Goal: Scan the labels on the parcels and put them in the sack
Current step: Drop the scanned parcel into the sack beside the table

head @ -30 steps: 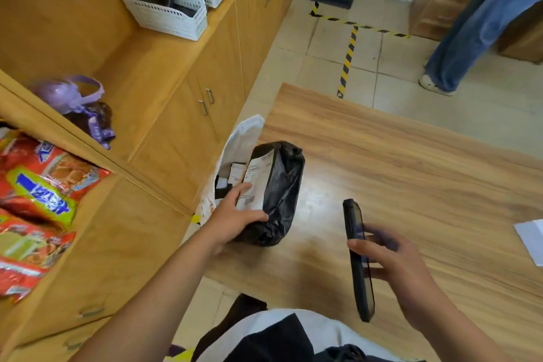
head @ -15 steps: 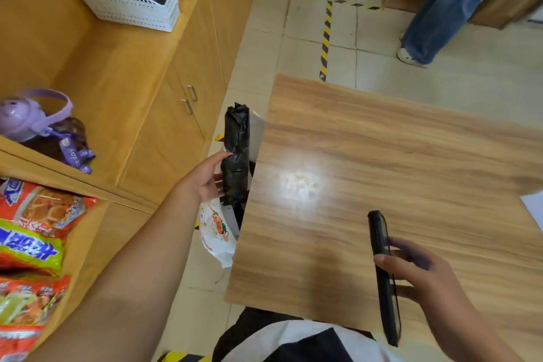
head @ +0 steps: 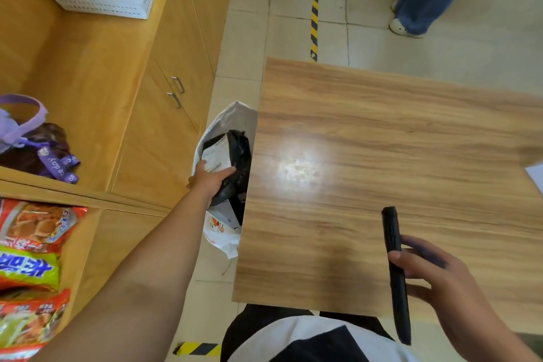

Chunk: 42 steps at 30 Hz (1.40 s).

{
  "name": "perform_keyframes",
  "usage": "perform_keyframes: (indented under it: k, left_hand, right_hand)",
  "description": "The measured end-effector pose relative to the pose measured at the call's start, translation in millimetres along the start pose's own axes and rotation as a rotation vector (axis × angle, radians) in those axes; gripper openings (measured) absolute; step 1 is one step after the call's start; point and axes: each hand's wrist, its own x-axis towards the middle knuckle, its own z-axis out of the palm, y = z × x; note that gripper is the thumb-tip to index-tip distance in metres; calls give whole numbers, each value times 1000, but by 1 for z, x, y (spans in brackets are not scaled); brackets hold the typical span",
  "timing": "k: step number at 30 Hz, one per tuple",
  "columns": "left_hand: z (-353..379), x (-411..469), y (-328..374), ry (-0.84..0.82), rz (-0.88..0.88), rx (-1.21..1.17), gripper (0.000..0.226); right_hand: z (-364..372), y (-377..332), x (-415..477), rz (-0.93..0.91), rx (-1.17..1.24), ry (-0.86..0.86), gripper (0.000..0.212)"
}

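My left hand [head: 211, 182] is gripping the parcel [head: 238, 156] by its near end; it seems soft and light. My right hand [head: 435, 279] is clasping the scanner [head: 395, 258].

Left arm [head: 147, 267]: bare and extended forward and downward from the lower left, with the elbow nearly straight. Left hand [head: 210, 184]: at the arm's far end, its digits wrapped round the near end of a black parcel [head: 239, 153] and the thumb laid across the upper face. Right forearm [head: 484, 329]: enters from the lower right. Right hand [head: 435, 282]: grips a dark handheld device [head: 392, 232] edge-on, thumb on the near side and fingers spread behind. The hands are well apart.
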Motion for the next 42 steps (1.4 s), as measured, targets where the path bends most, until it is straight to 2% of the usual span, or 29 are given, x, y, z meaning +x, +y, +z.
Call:
perform_keyframes:
  k: [2,5,11,15,19,23,28,32,38,42]
  left_hand:
    - [1,-1,-8,-8,8,150,94]
    - [4,-2,-18,6,-2,247,74]
    - [8,-11,-23,-98,38,128,54]
    - [10,-22,-11,-92,31,65,48]
    - [17,-46,21,1,66,-11,42]
    - [44,-88,74,153,282,45,37]
    - [147,-157,139,127,583,192,29]
    - [269,-213,162,-105,694,393,24]
    - [449,-280,173,-387,789,657,30]
    - [550,-322,194,-334,912,750,50]
  right_hand:
    - [0,-1,1,-1,8,0,52]
    - [-2,-3,2,-3,10,-12,52]
    - [-9,-11,6,-61,66,-52,42]
    - [-20,-9,14,-73,116,-43,48]
    - [-44,-9,23,-91,148,-62,60]
    - [-84,-8,33,-104,232,-60,62]
    - [-157,8,50,-58,355,6,31]
    - [-231,32,60,-38,446,66,19]
    - [-338,87,71,31,553,202,24]
    - [-389,124,73,75,616,324,36]
